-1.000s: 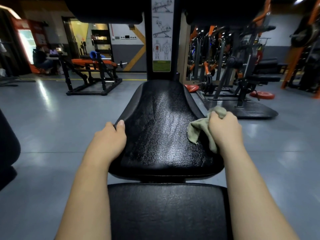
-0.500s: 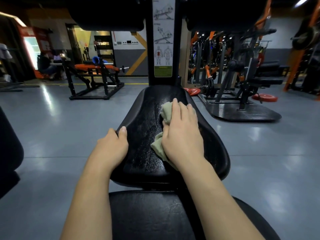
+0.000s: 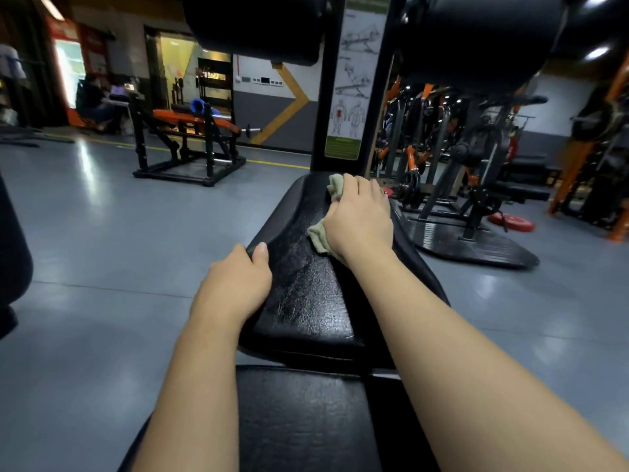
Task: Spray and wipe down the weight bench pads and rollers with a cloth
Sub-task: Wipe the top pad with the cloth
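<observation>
Counted: one cloth [image 3: 318, 238]; two black pads, seat pad [image 3: 306, 301] and back pad [image 3: 299, 420]; two rollers overhead, left roller [image 3: 258, 25] and right roller [image 3: 483, 39]; two bare hands.

Long axis of seat pad running away from camera toward upright post [image 3: 320, 107], far end at the post. Back pad nearer, cut off by bottom edge.

Flat on the cloth, right hand [image 3: 360, 223]: fingers nearly straight, pressing it onto far end of seat pad, just short of post. Cloth mostly hidden under palm, only two olive corners showing.

Gripping seat pad's left edge, left hand [image 3: 235, 284]: thumb on top, fingers curled over the side, out of sight.

Both rollers cropped by top edge. Text on instruction sticker [image 3: 355, 80] on post blurred, unreadable.
</observation>
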Available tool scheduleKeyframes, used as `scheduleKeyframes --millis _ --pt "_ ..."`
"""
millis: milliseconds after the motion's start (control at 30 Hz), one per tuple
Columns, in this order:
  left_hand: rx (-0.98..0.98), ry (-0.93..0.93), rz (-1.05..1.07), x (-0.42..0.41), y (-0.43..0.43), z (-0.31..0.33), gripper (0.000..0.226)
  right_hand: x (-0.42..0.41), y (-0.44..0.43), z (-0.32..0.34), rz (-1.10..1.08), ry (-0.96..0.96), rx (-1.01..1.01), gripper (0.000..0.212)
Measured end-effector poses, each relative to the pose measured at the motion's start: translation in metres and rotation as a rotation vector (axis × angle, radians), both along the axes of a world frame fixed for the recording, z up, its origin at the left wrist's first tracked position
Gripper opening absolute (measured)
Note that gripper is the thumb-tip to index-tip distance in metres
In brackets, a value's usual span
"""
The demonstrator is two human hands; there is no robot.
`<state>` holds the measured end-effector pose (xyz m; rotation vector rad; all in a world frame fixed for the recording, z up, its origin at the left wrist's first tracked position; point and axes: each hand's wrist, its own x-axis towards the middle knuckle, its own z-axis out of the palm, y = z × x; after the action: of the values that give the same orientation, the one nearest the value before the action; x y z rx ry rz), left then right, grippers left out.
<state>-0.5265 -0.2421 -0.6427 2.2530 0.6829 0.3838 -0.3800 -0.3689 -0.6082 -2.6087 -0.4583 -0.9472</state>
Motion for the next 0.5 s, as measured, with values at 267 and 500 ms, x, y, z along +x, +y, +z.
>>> scheduleKeyframes --millis 267,500 --pt "0.027 0.007 0.006 0.001 0.002 0.002 0.053 0.045 0.022 0.039 0.08 0.074 0.01 0.039" --pt "0.035 0.003 -0.02 -0.001 0.004 0.003 0.05 0.075 0.027 0.064 -0.014 0.221 0.028 0.042"
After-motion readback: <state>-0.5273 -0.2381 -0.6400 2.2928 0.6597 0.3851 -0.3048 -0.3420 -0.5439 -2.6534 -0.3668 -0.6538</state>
